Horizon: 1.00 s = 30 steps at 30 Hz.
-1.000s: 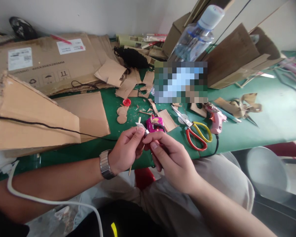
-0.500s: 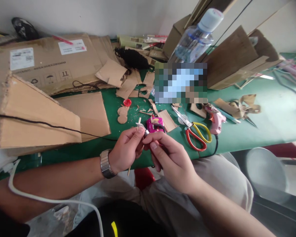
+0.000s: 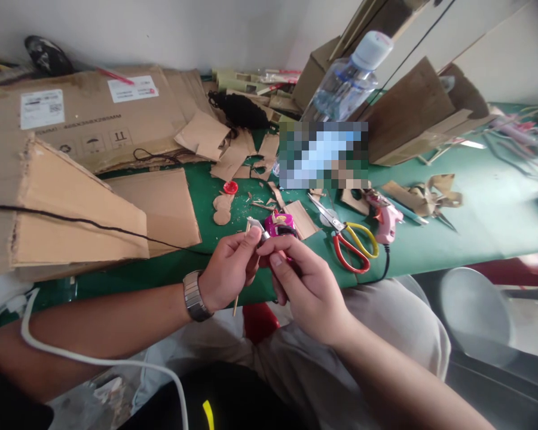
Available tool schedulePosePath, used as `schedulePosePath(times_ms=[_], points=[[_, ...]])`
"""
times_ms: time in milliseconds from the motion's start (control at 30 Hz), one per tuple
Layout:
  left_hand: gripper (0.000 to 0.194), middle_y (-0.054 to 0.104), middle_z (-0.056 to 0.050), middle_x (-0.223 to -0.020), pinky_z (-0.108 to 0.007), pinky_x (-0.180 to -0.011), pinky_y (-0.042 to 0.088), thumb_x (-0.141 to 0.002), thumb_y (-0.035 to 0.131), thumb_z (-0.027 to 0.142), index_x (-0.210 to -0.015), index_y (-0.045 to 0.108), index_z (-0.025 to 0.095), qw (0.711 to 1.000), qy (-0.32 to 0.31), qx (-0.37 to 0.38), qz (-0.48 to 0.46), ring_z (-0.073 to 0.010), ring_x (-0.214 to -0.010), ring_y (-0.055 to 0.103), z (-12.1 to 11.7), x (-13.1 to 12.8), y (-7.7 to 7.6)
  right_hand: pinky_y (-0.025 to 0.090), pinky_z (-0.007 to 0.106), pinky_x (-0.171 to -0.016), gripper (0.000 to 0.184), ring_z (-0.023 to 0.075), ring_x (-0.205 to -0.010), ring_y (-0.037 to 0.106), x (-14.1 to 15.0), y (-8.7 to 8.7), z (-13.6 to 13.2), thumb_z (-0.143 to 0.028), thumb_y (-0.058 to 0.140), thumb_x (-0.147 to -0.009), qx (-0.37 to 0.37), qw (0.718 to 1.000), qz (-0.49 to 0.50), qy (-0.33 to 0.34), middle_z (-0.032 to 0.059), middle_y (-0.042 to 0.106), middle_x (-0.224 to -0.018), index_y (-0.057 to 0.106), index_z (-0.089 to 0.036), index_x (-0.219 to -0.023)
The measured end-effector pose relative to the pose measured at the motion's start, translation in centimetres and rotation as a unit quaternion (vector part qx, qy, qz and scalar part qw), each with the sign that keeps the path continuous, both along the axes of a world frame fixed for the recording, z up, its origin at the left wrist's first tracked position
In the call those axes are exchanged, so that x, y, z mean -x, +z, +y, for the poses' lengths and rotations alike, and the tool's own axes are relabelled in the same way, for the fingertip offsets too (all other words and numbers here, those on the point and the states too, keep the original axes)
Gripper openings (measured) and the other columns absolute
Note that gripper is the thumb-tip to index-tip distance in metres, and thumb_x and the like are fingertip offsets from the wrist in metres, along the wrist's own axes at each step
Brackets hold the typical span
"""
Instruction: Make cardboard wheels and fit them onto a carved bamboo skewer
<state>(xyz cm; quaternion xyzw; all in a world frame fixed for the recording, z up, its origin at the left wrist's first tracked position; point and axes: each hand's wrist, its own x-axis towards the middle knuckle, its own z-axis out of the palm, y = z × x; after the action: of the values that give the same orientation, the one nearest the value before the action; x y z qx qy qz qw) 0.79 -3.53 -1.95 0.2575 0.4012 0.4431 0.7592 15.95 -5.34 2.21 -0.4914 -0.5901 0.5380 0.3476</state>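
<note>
My left hand [image 3: 228, 273] is closed around a thin wooden stick [image 3: 235, 304] with a small white piece at its top end. My right hand [image 3: 302, 280] is closed on a magenta glue gun [image 3: 278, 227], and the gun's metal tip touches the top of the stick. Both hands are held together just in front of the green table's [image 3: 475, 221] near edge, above my lap. A metal watch [image 3: 192, 297] sits on my left wrist.
Red-and-yellow scissors [image 3: 352, 242] and a pink glue gun [image 3: 384, 216] lie to the right of my hands. Cardboard sheets [image 3: 72, 209] cover the left. Small cardboard discs and a red cap [image 3: 230, 187] lie behind. A water bottle [image 3: 345, 77] stands at the back. A white cable [image 3: 94, 361] crosses my left arm.
The view has drifted slightly, so the table items sit a little further left in the picture. My hands stay together with the glue gun tip at the stick.
</note>
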Motion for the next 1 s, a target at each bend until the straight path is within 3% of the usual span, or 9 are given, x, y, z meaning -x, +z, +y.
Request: schedulePosePath(times_ms=[300, 633, 833, 1000], points=[[0.056, 0.047, 0.006, -0.059, -0.016, -0.045, 0.037, -0.084, 0.077, 0.071, -0.077, 0.057, 0.019, 1.0, 0.021, -0.008, 0.008, -0.0068, -0.049, 0.041, 0.14, 0.24, 0.16, 0.042, 0.023, -0.044, 0.026, 0.0096, -0.048, 0.051, -0.02, -0.01, 0.08, -0.045, 0.052, -0.111, 0.049, 0.998, 0.028, 0.009, -0.003, 0.059, -0.073, 0.064, -0.022, -0.114], [0.059, 0.044, 0.007, -0.056, -0.015, -0.043, 0.032, -0.084, 0.075, 0.074, -0.075, 0.052, 0.02, 1.0, 0.02, -0.02, 0.001, -0.0064, -0.047, 0.038, -0.35, 0.05, 0.18, 0.037, 0.022, -0.044, 0.03, 0.0086, -0.048, 0.046, -0.09, 0.19, 0.04, -0.045, 0.052, -0.111, 0.044, 0.998, 0.032, 0.021, -0.0034, 0.056, -0.072, 0.068, -0.021, -0.118], [0.06, 0.037, 0.009, -0.051, -0.016, -0.04, 0.028, -0.082, 0.077, 0.073, -0.072, 0.05, 0.021, 1.0, 0.011, -0.006, -0.009, -0.0055, -0.042, 0.031, -0.47, 0.1, 0.37, 0.042, 0.024, -0.048, 0.028, 0.01, -0.051, 0.046, 0.09, 0.43, -0.32, -0.042, 0.052, -0.111, 0.026, 1.0, 0.016, 0.003, -0.0024, 0.055, -0.073, 0.071, -0.022, -0.114], [0.059, 0.036, 0.009, -0.049, -0.016, -0.039, 0.027, -0.087, 0.073, 0.072, -0.071, 0.05, 0.02, 0.999, -0.003, -0.028, -0.015, -0.0053, -0.041, 0.03, -0.5, 0.23, 0.21, 0.037, 0.023, -0.043, 0.027, 0.0081, -0.046, 0.043, 0.0, 0.47, -0.46, -0.04, 0.051, -0.112, 0.03, 0.999, 0.023, 0.006, -0.0039, 0.053, -0.07, 0.071, -0.021, -0.115]])
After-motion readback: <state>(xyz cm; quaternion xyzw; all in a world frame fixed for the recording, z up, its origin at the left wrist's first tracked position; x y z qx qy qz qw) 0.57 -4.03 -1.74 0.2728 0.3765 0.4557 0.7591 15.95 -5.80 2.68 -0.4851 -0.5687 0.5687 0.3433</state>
